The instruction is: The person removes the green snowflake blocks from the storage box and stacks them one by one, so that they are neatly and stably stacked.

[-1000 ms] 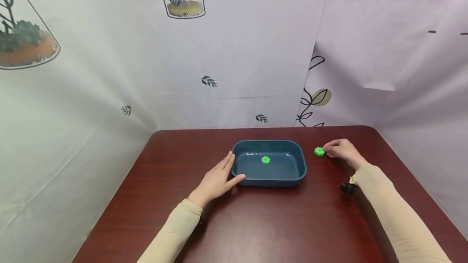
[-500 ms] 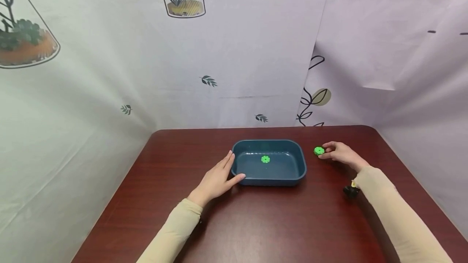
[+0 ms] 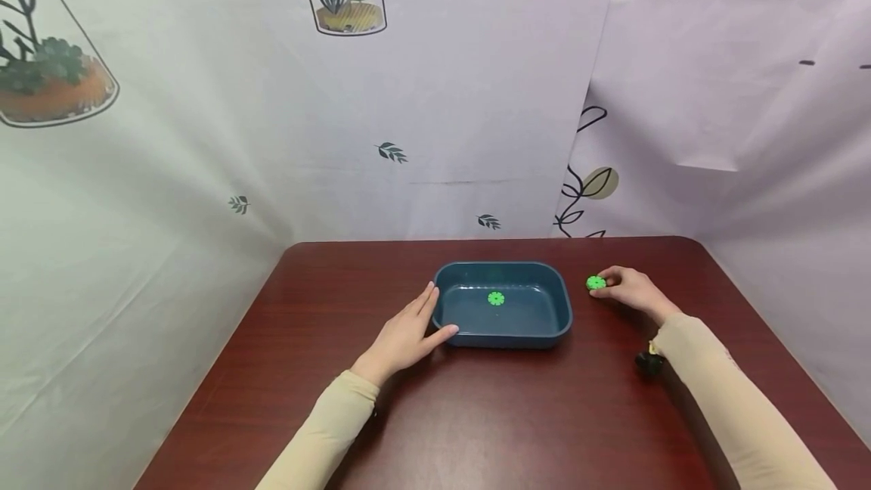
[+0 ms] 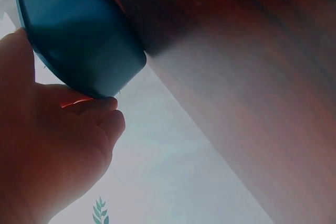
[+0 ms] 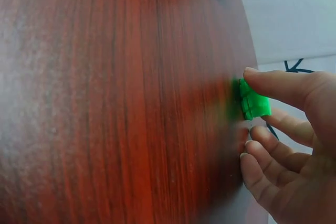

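My left hand (image 3: 398, 339) rests against the left end of a dark blue rectangular tray (image 3: 503, 340), fingers along its side and thumb at the near-left corner. In the left wrist view the hand (image 4: 63, 129) touches the tray's rim and wall (image 4: 84, 40). One green notched plastic disc (image 3: 496, 299) lies flat inside. To the right of the tray, my right hand (image 3: 633, 289) pinches a small stack of green notched discs (image 3: 596, 283) between thumb and fingers. The right wrist view shows this stack (image 5: 254, 102) at the table surface, partly behind the thumb.
The dark red-brown table (image 3: 503, 422) reaches back to a pale printed cloth (image 3: 442, 97), which also hangs along both sides. A small black object (image 3: 649, 364) hangs under the right sleeve's wrist.
My right hand has turned and shifted slightly, its thumb and fingers going from the stack's right edge to around its near and far sides. The left hand and tray stay put.
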Motion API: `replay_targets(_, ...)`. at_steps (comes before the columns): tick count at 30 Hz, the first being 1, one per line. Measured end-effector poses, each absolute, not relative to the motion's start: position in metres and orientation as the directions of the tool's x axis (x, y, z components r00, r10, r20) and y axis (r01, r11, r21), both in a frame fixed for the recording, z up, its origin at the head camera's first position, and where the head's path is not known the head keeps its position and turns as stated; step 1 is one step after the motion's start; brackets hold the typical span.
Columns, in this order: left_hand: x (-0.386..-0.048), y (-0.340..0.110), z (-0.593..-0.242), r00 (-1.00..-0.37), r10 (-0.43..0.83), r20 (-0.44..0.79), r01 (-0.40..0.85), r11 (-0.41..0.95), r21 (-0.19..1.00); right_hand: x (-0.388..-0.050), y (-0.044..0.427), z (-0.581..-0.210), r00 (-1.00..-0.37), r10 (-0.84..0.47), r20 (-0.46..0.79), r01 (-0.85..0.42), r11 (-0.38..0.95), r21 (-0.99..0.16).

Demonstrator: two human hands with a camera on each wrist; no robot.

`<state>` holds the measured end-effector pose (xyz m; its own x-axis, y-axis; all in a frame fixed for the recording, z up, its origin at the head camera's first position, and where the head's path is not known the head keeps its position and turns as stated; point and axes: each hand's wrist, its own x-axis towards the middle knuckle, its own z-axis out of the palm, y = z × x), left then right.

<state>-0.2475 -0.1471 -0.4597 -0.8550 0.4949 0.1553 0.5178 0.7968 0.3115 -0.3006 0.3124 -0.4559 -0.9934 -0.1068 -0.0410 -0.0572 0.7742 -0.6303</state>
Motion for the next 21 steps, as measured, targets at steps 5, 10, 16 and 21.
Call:
replay_targets(5, -0.2474, -0.1469, -0.459, -0.853, 0.497, 0.16, 0.521, 0.795, 0.312, -0.3, 0.3124, -0.4567, -0.994, -0.103, -0.03, -0.061, 0.775, -0.629)
replay_targets(10, -0.2458, -0.1466, -0.4585, -0.849, 0.5, 0.169, 0.527, 0.785, 0.325, -0.2975, 0.3107, -0.4589, -0.995, -0.095, -0.011, -0.067, 0.78, -0.623)
replay_targets(16, -0.2467, -0.1462, -0.4587, -0.854, 0.496, 0.156, 0.519, 0.791, 0.323, -0.2967, 0.3084, -0.4584, -0.995, -0.094, 0.024, -0.088, 0.781, -0.619)
replay_targets(21, -0.2469, -0.1464, -0.4591, -0.858, 0.492, 0.148, 0.513, 0.797, 0.318, -0.2965, 0.3059, -0.459, -0.995, -0.09, 0.039, -0.095, 0.785, -0.613)
